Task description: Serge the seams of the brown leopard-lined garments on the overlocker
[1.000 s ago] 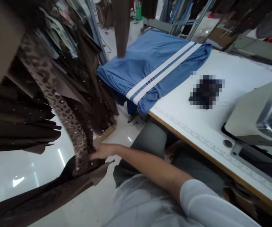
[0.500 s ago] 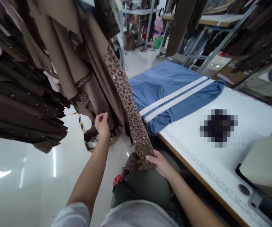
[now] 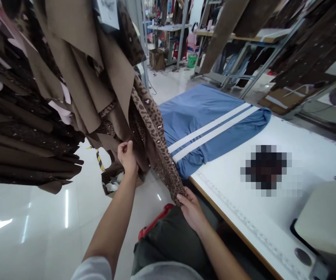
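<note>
- Here's the right hand (image 3: 191,206), thumb over fingers, closed firmly on the lower end of the leopard-print cloth (image 3: 159,136).
- And that cloth runs up and away leftward from the grip in a long slanting strip, its upper part disappearing among the hanging brown panels (image 3: 86,85).
- Over to the left hand (image 3: 127,157), up and left of the right-hand grip: fingers curled in, thumb close beside them, right against a dark brown panel; whether any cloth is pinched there, I can't tell.
- Just below that hand, partly behind the forearm, sits an open box (image 3: 108,188) with whitish pieces inside.
- A yellow-and-black strip (image 3: 99,159) shows left of the left hand, just above the box.
- Back to the right-hand grip: directly under it and to the left come the dark trousers (image 3: 170,245), with a red edge (image 3: 153,223) along the lap.
- Beyond the grip, up and to the right, a blue garment (image 3: 205,120) with two white stripes lies across the white table (image 3: 226,175).
- Farther right of the grip, a pale machine housing (image 3: 325,214) stands at the near end, and a pixelated dark patch (image 3: 265,167) covers something on the tabletop.
</note>
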The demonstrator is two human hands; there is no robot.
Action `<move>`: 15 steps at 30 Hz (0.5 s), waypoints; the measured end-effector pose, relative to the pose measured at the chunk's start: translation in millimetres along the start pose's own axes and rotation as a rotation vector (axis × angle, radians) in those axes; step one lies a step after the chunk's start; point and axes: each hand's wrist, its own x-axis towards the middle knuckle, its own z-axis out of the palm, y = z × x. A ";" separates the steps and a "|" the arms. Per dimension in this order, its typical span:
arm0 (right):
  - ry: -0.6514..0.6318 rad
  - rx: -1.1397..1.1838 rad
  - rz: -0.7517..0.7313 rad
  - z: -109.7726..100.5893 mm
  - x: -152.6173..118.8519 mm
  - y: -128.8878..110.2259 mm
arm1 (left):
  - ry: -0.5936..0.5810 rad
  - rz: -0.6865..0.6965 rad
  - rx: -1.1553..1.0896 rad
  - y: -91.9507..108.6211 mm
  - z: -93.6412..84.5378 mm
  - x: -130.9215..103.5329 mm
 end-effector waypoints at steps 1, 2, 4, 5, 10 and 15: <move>-0.007 0.000 0.003 -0.4 0.2 0.6 | 0.002 0.020 0.012 3.2 -2.6 -1.1; -0.014 -0.002 0.006 -1.1 0.0 1.2 | 0.002 0.042 0.026 7.9 -7.4 -1.6; -0.028 -0.009 0.012 -3.7 -1.5 2.4 | 0.010 0.099 0.053 22.7 -24.8 1.4; -0.040 -0.017 0.020 -5.7 -2.7 2.8 | 0.033 0.137 0.064 33.3 -37.8 5.3; -0.164 -0.117 0.135 -14.4 -8.3 5.8 | 0.310 0.435 0.139 105.3 -130.0 39.6; -0.247 -0.281 0.166 -2.1 0.2 14.5 | 0.068 0.543 0.663 163.5 -218.4 49.2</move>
